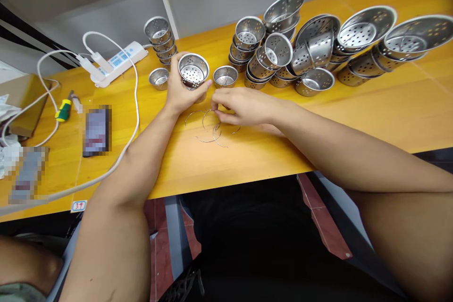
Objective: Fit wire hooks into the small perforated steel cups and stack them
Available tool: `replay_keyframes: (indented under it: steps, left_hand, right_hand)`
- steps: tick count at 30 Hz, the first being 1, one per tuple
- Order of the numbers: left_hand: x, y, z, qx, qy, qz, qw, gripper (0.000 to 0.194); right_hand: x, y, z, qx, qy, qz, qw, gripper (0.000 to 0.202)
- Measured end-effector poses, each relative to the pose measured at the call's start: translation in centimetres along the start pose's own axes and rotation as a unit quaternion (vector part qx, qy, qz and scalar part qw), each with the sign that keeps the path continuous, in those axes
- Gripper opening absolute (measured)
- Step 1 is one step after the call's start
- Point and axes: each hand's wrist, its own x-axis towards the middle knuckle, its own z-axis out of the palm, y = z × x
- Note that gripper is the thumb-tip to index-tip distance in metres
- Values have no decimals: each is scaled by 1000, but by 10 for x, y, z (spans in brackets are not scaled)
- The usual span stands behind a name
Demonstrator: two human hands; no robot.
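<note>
My left hand is wrapped round a perforated metal cup, its open mouth tipped toward me. Just right of it, my right hand has thumb and fingertips pinched together above several thin curved wires on the yellow table. A wire appears to run up to those fingertips, though the grip itself is too small to make out fully. Beyond the hands stand two small perforated cups, one on the left and another on the right.
Stacks of perforated metal cups and larger flared baskets line the back right. A cup stack stands at back left, near a white power strip with cables. A screwdriver and a blurred phone lie left.
</note>
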Motion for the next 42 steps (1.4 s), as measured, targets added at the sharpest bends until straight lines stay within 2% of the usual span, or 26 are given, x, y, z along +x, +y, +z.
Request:
replay_keyframes:
  steps: [4, 7, 10, 13, 17, 20, 24, 28, 35, 39, 42]
  left_hand:
    - [3, -1, 1, -27, 2, 1, 1000, 101]
    - [3, 5, 3, -30, 5, -9, 1000, 100]
    - [3, 14, 4, -34, 0, -12, 999, 98]
    - [2, 24, 8, -35, -15, -4, 999, 97]
    - [-3, 41, 16, -38, -69, 32, 996, 97]
    - [-8, 56, 20, -57, -112, 54, 991, 99]
    - [-11, 70, 22, -58, -140, 44, 988, 108]
    - [-11, 70, 23, -62, -135, 42, 988, 116]
    - [-11, 66, 23, -60, -143, 23, 988, 114]
    - [-11, 69, 22, -67, -138, 29, 988, 112]
    - [-11, 69, 23, -73, -142, 36, 986, 110]
  right_hand:
    - [1, 8, -3, 51, 76, 15, 996, 8]
    - [2, 15, -4, 80, 132, 67, 986, 15]
    - [2, 19, -5, 84, 177, 128, 972, 34]
    - [3, 20, -5, 65, 206, 158, 963, 52]
    - [3, 19, -7, 45, 210, 167, 962, 58]
    - [1, 15, -10, 33, 213, 179, 960, 52]
    - [0, 11, -12, 12, 222, 199, 954, 42]
    - [2, 11, -10, 8, 235, 207, 950, 34]
    - [4, 14, -6, 18, 248, 205, 947, 36]
    - [4, 13, -6, 27, 251, 209, 945, 33]
    - [4, 13, -5, 34, 255, 209, 943, 38]
